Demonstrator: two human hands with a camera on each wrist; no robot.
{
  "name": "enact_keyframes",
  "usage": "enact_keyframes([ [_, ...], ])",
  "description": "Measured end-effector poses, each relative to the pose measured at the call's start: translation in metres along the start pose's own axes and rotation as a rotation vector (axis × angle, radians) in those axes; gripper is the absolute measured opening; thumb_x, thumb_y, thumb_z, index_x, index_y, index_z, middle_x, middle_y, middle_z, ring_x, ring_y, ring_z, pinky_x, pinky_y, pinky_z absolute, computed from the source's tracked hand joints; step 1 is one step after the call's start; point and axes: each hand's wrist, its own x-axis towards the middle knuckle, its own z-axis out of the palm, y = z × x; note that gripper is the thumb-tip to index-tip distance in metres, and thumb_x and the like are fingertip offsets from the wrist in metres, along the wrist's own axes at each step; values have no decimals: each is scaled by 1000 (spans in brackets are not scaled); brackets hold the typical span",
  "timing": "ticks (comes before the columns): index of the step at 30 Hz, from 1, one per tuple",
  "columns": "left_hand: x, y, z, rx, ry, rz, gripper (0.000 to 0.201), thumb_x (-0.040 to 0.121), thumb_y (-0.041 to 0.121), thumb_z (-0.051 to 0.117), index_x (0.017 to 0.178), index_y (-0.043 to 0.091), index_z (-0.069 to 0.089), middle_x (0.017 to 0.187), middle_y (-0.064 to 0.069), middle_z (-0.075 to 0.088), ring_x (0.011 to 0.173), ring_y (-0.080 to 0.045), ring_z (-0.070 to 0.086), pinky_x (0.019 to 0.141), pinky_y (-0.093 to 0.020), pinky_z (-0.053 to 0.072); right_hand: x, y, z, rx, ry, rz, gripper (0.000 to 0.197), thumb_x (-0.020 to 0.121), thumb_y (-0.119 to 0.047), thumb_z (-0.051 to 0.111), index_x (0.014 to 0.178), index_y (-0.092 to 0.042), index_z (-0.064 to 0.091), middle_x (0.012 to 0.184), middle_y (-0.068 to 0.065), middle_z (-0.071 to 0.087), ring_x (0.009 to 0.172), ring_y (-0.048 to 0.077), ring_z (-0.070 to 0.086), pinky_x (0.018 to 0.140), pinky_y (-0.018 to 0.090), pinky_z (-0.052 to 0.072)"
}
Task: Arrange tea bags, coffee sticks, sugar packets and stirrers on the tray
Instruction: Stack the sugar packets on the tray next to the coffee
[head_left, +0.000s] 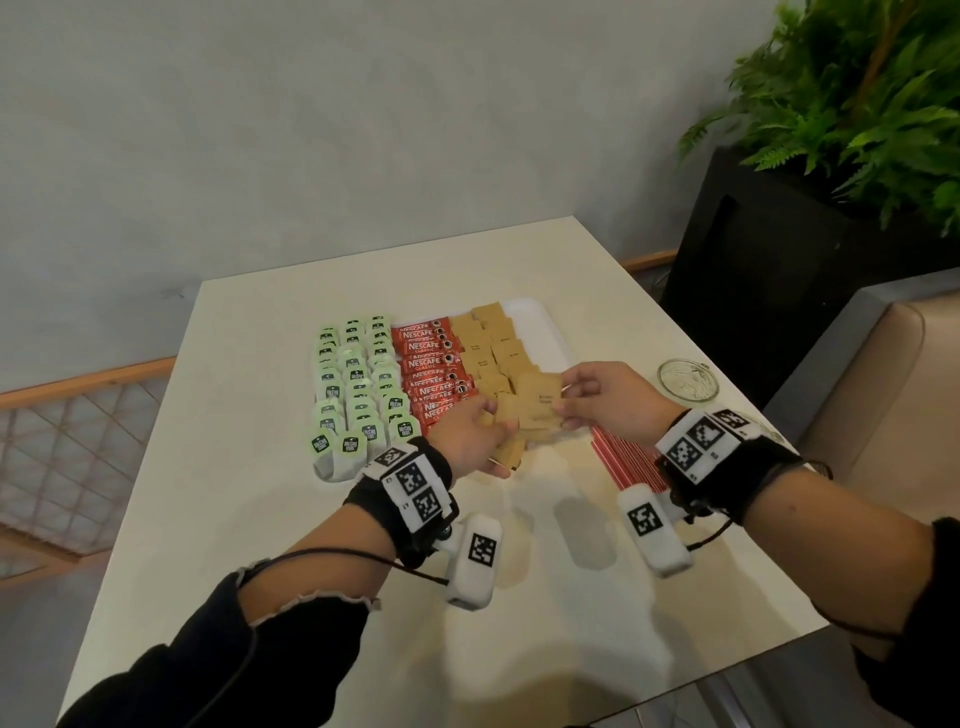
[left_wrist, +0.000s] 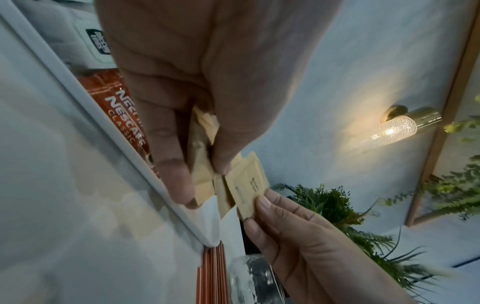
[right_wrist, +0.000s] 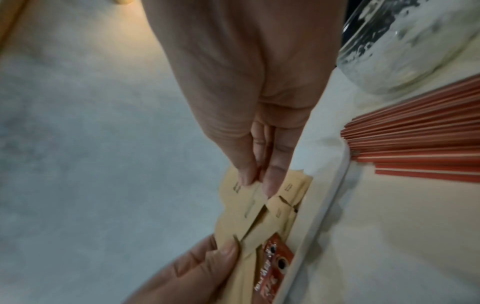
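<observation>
A white tray (head_left: 553, 332) holds rows of green tea bags (head_left: 358, 379), red coffee sticks (head_left: 431, 364) and brown sugar packets (head_left: 491, 343). My left hand (head_left: 475, 434) grips a small stack of sugar packets (left_wrist: 201, 174) above the tray's near side. My right hand (head_left: 597, 395) pinches one sugar packet (head_left: 540, 402) at its edge, pulling at the top of that stack; the same packet (left_wrist: 246, 189) shows between thumb and finger in the left wrist view. Red stirrers (head_left: 631, 457) lie on the table under my right wrist, beside the tray.
A glass dish (head_left: 688, 379) stands at the table's right edge, just beyond my right hand. A black planter (head_left: 779, 260) with a fern and a beige seat (head_left: 883, 389) flank the table on the right. A wall runs behind.
</observation>
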Motion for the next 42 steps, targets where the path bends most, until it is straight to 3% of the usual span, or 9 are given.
enact_keyframes([
  [5,8,-2,-19,-79,14,-17,17,94,17,63,109,11,56,111,-12,68,86,-29,73,68,-38,62,10,-17,4,34,3,29,19,87,5,64,105,2,62,87,14,66,65,19,66,59,20,57],
  [12,19,-10,-54,-196,124,-96,8,96,14,60,102,14,57,110,-14,69,85,-29,73,74,-41,61,43,5,18,-277,63,134,23,85,-2,67,105,-9,59,84,9,69,72,24,68,77,42,59],
  [20,31,-9,-70,-240,39,-101,13,95,11,61,108,10,58,109,-13,70,88,-27,73,75,-36,62,67,10,39,-435,37,212,23,85,-6,68,103,-13,56,85,8,68,71,23,69,73,36,59],
  [23,38,-5,-68,-263,30,-99,26,94,7,61,119,5,55,114,-14,68,89,-26,73,71,-33,62,71,8,36,-436,87,125,19,88,-19,66,104,-16,57,93,4,66,74,17,63,64,29,52],
  [27,46,3,-62,-202,-3,-69,29,93,6,61,121,6,54,113,-15,67,90,-27,72,69,-34,62,70,-9,35,-233,75,-55,21,94,-42,56,103,-26,65,94,-5,65,84,15,63,68,27,49],
  [31,50,11,-56,-89,-101,-36,20,92,9,64,111,13,58,102,-12,70,80,-22,72,64,-31,62,74,-19,32,-331,-29,-166,21,86,-38,69,103,-26,72,96,-6,65,84,8,60,74,20,48],
  [35,54,10,-50,-81,-112,-46,26,92,7,64,117,8,56,105,-14,69,81,-24,71,65,-34,62,74,-15,23,-468,-74,-199,14,80,-35,76,80,-21,73,77,6,69,69,11,58,69,29,48],
  [39,57,6,-47,-118,-80,-78,21,92,8,64,112,9,56,102,-11,70,80,-22,72,68,-36,62,73,-5,13,-442,-15,-141,13,80,-31,77,70,-26,70,68,-6,69,61,3,59,63,20,47],
  [42,60,4,-49,-138,-35,-94,22,92,7,64,113,8,55,102,-12,70,82,-23,72,69,-37,62,71,7,4,-381,15,-87,11,83,-28,74,74,-23,71,69,-8,68,63,8,60,64,28,51],
])
